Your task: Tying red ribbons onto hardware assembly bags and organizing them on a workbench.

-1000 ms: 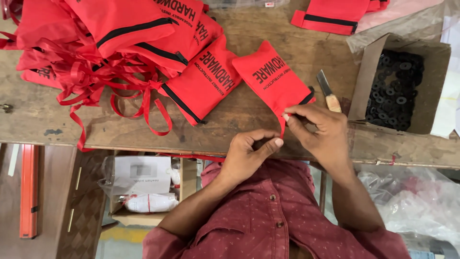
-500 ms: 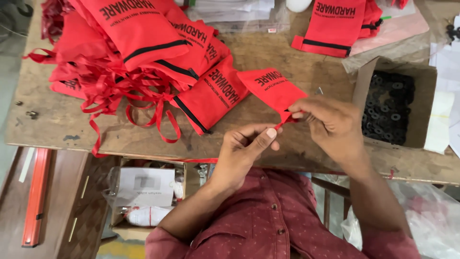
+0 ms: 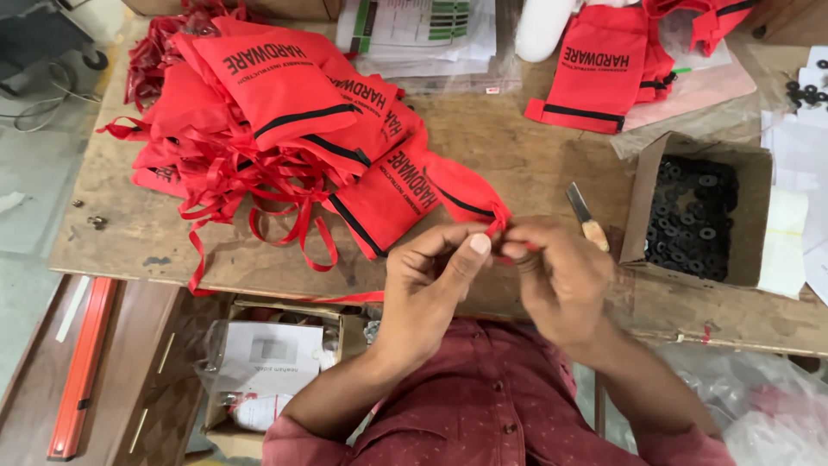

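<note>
A small red cloth pouch (image 3: 464,193) with a black band lies at the near edge of the wooden table (image 3: 517,147). My left hand (image 3: 431,276) and my right hand (image 3: 561,276) meet at its near end, fingertips pinching the pouch's red ribbon tie (image 3: 495,229). Both hands hover just over the table's front edge. The ribbon's free ends are hidden between my fingers.
A heap of red pouches (image 3: 276,121) with loose ribbons fills the table's left. More pouches (image 3: 604,69) lie at the back right. An open cardboard box of black washers (image 3: 694,216) stands right, a wooden-handled knife (image 3: 588,220) beside it. Papers (image 3: 423,30) lie behind.
The pouch has been pulled nearer and turned so its end points at me. Both hands closed together on its ribbon. The camera view shifted lower over the table.
</note>
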